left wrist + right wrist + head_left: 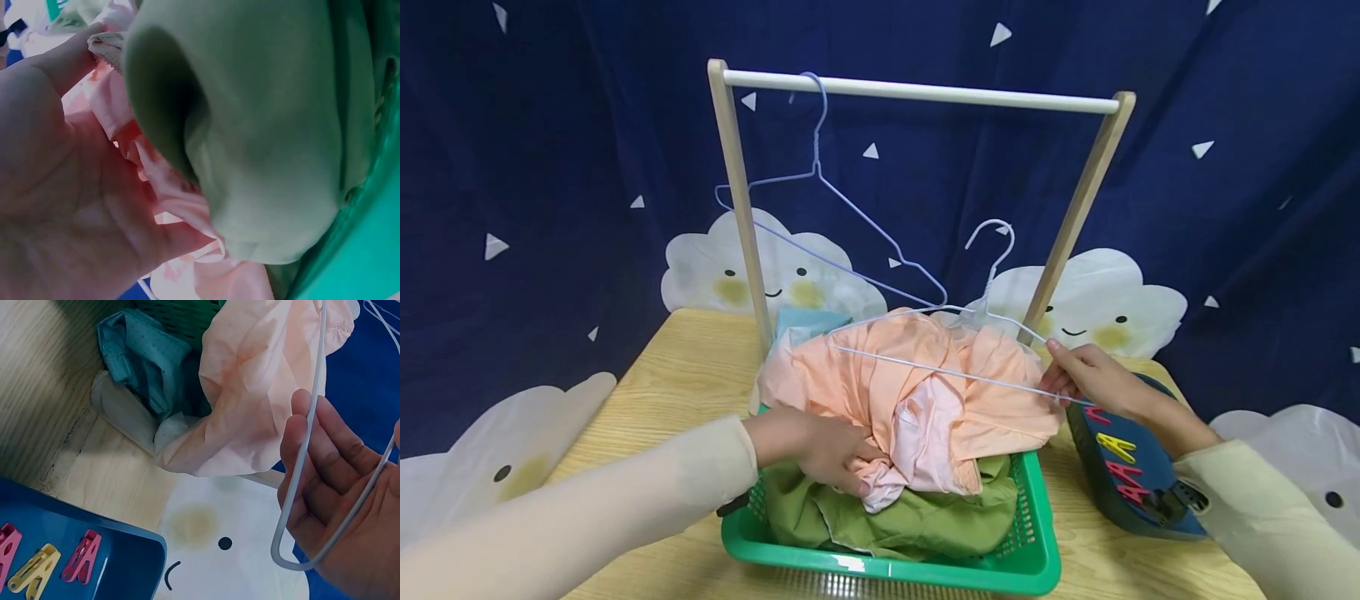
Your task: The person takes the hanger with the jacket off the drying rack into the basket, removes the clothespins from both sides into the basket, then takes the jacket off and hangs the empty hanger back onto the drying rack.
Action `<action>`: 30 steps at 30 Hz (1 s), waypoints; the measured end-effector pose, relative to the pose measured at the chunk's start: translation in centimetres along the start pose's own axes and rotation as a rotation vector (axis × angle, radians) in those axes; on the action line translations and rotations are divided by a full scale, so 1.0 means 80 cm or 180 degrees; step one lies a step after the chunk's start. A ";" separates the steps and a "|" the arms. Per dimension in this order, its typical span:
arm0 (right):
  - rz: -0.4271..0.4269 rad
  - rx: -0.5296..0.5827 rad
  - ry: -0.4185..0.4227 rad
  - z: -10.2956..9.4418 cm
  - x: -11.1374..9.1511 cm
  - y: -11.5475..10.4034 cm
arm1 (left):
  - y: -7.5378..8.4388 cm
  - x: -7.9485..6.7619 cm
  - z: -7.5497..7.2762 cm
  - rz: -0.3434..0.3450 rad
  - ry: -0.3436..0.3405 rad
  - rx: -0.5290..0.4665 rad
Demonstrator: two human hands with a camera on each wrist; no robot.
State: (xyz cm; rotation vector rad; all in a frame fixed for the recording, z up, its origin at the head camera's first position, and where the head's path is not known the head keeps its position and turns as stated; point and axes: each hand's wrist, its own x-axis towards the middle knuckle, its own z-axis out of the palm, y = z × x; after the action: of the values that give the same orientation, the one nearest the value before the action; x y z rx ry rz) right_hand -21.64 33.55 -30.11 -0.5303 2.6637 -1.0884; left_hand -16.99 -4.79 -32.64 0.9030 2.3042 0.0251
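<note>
My right hand (1093, 379) holds a white wire hanger (940, 369) by one corner, hook upward, across the front of a peach garment (880, 358). In the right wrist view, the hanger's bent end (290, 559) crosses the palm and fingers. My left hand (823, 450) grips the garment's lower part beside its pale pink section (928, 425); in the left wrist view, peach cloth (178, 181) bunches between the fingers. The garment spreads over a green basket (887, 567), above olive-green cloth (925, 521). Some fingertips are hidden by fabric.
A lavender hanger (857, 204) hangs from the white rod (925, 90) of a wooden-sided rack. Teal cloth (140, 359) lies beside the basket. At right, a blue bin (1150, 467) holds pink and yellow clothespins (37, 572). All stand on a wooden table (662, 375).
</note>
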 end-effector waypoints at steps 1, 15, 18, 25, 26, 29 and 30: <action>0.0011 -0.0011 0.0012 -0.001 0.000 0.001 | -0.001 -0.003 -0.001 0.0039 0.0029 -0.0007; 0.0254 -0.0301 0.0313 -0.023 0.008 -0.009 | -0.020 -0.034 -0.008 0.0563 0.0545 -0.0267; 0.0266 -0.0410 0.0398 -0.026 0.010 -0.013 | -0.024 -0.039 -0.011 0.0627 0.0632 -0.0445; 0.0338 -0.0564 0.0563 -0.035 0.014 -0.024 | -0.030 -0.049 -0.021 0.0888 0.0876 -0.0552; 0.0347 -0.0571 0.0580 -0.037 0.015 -0.025 | -0.031 -0.050 -0.022 0.0880 0.0899 -0.0560; 0.0375 -0.0600 0.0623 -0.041 0.018 -0.030 | -0.032 -0.054 -0.024 0.0762 0.0932 -0.0651; 0.0386 -0.0614 0.0638 -0.043 0.019 -0.032 | -0.032 -0.054 -0.024 0.0729 0.0938 -0.0679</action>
State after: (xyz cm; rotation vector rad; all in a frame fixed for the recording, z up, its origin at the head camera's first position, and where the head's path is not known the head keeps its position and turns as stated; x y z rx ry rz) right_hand -23.52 33.43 -26.00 -0.3001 2.9510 -0.8993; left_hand -17.26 -9.00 -29.25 1.1047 2.3903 0.5237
